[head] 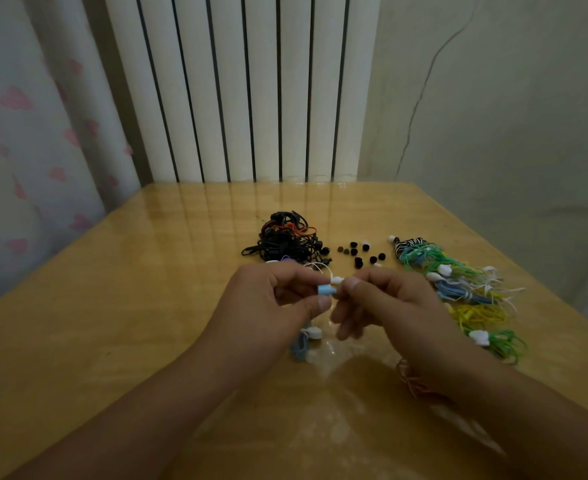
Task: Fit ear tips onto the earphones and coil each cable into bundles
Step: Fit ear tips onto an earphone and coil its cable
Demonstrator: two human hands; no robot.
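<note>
Pinching the blue earphone (326,290) steady in my left hand (278,303), my right hand (386,303) presses a white ear tip (337,280) on.

My glossy wooden table (119,306) carries a tangle of black earphones (282,240) near its far edge. Loose black ear tips (360,252) lie scattered just to the right of it. Along the right edge runs a row of coiled bundles (459,289) in green, blue and yellow. Near the middle lies a pale blue earphone cable (301,344), beside thin red cords (414,382).
</note>
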